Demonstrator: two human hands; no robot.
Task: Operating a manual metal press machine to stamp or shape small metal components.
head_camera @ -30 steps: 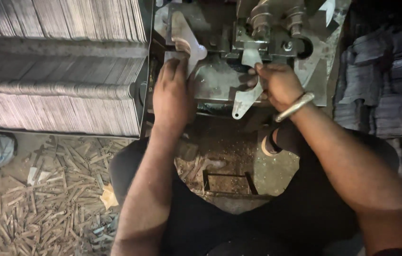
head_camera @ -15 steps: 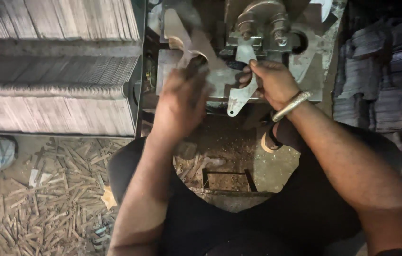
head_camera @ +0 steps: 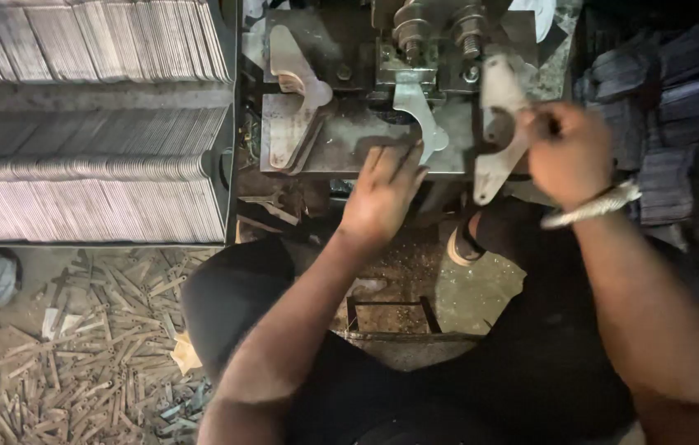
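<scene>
A flat, curved metal blank [head_camera: 494, 132] hangs in the right hand [head_camera: 568, 152], out to the right of the press and clear of its bed. The fingers of that hand are closed around the blank's middle, its upper end rising above the knuckles and its lower tip pointing down toward the person's knee. A metal bangle [head_camera: 593, 206] circles the right wrist.

A second blank of the same shape [head_camera: 417, 119] lies on the steel bed of the press [head_camera: 341, 144], under the two bolted posts [head_camera: 436, 25] at the top. The left hand [head_camera: 382, 189] lies flat and open on the bed, fingers stretched out, their tips just beside that blank's lower end; whether they touch it cannot be told. It holds nothing.

Further left on the bed, a small pile of similar blanks [head_camera: 292, 91] rests tilted, one over another, well apart from both hands.

Left of the press, long rows of thin metal pieces [head_camera: 90, 124] stand packed on edge in several tiers. To the right, in shadow, dark stacks of parts [head_camera: 663, 115] are piled up.

Below, the person sits in dark clothing, a foot in a sandal [head_camera: 461, 239] showing between the knees. The floor [head_camera: 77, 346] at lower left is strewn with narrow metal offcuts, and a small metal frame [head_camera: 391, 317] stands on the ground beneath the press.
</scene>
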